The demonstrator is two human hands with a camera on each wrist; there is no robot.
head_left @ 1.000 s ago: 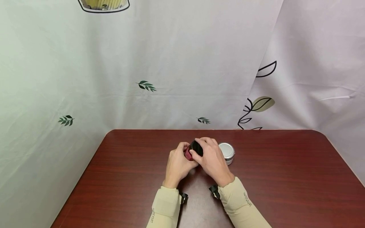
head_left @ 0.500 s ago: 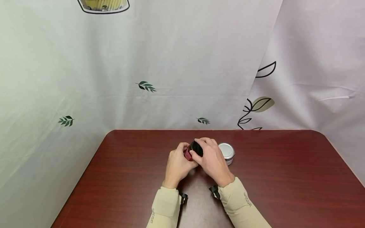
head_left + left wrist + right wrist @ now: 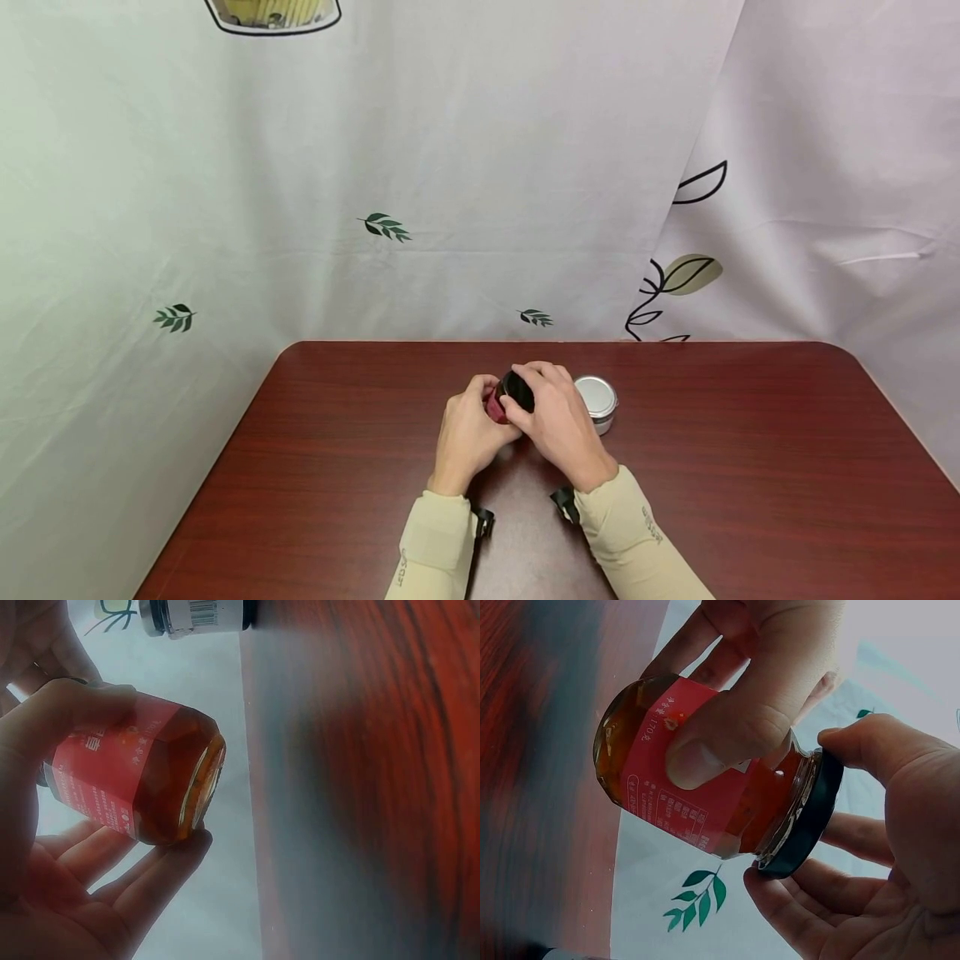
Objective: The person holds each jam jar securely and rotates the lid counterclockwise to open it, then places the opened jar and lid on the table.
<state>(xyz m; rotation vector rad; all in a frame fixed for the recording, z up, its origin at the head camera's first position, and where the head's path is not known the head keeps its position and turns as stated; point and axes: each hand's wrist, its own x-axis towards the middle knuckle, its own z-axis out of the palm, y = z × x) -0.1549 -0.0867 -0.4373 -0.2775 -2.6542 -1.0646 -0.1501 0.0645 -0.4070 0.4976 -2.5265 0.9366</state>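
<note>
A glass jar (image 3: pixel 735 802) with a pink-red label and amber contents is tilted in the air between the two hands. My left hand (image 3: pixel 468 429) grips its body, the thumb pressing on the label in the right wrist view and fingers supporting the far side. At the mouth sits a black screw lid (image 3: pixel 810 817); in the right wrist view it is on the jar's neck. My right hand (image 3: pixel 558 421) pinches the lid's rim between thumb and fingertips. The jar's bottom end (image 3: pixel 202 784) points away from the right hand in the left wrist view.
Just right of the right hand stands a second jar (image 3: pixel 597 396) with a silver lid, on the dark red wooden table (image 3: pixel 720 450). It carries a barcode label (image 3: pixel 202 613) in the left wrist view. A white patterned curtain (image 3: pixel 480 167) hangs behind the table's back edge.
</note>
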